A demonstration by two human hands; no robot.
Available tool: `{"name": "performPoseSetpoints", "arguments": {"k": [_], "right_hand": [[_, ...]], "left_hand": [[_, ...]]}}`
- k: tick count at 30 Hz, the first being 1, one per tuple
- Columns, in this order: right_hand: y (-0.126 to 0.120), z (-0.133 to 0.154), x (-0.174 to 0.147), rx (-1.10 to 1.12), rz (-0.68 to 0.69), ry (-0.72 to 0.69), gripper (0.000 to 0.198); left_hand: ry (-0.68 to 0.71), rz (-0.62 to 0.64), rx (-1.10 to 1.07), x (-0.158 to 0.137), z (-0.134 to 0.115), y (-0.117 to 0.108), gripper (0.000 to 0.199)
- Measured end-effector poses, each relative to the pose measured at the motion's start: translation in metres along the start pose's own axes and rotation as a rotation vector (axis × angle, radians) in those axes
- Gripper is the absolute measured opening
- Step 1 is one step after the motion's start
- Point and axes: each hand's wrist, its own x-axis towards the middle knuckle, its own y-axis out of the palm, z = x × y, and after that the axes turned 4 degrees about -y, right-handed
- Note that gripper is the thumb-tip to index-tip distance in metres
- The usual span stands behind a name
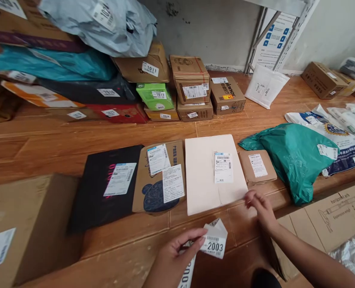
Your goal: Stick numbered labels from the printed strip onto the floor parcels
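Left hand (177,253) has thumb and finger pinched together on the 2003 label strip (215,245), just in front of the flat white box (201,172). Right hand's (263,212) fingers are loosely curled by that box's corner, can't tell if they've got anything, small brown box (271,171) just beyond.

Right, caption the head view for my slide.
Left hand holding a strip of labels, one reading 2003; right hand near the corner of a pale flat parcel.
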Motion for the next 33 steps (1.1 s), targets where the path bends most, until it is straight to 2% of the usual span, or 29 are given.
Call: {"name": "performPoseSetpoints", "arguments": {"k": [2,4,7,11,14,20,28,33], "right_hand": [[0.022,0.034,-0.023,0.002,0.379,-0.091,0.042],[0.039,0.055,-0.036,-0.040,0.501,-0.102,0.037],[0.052,0.059,-0.037,-0.016,0.457,-0.016,0.026],[0.053,0.046,-0.031,0.130,0.399,0.139,0.035],[0.052,0.043,-0.030,0.179,0.365,0.203,0.037],[0.057,0.044,-0.034,0.200,0.368,0.257,0.038],[0.057,0.043,-0.037,0.154,0.322,0.320,0.053],[0.055,0.042,-0.039,0.184,0.320,0.305,0.050]], "left_hand": [[-0.034,0.047,-0.090,0.000,0.001,0.007,0.052],[-0.042,0.073,-0.143,0.001,0.003,0.013,0.051],[0.013,0.098,-0.129,0.004,0.005,0.016,0.052],[0.029,0.189,0.050,0.008,0.006,0.018,0.047],[0.029,0.214,0.052,0.008,0.004,0.019,0.048],[0.038,0.214,-0.067,0.008,0.000,0.023,0.040],[0.022,0.171,-0.076,0.011,0.010,0.024,0.040],[0.019,0.174,-0.093,0.012,0.011,0.025,0.040]]}}
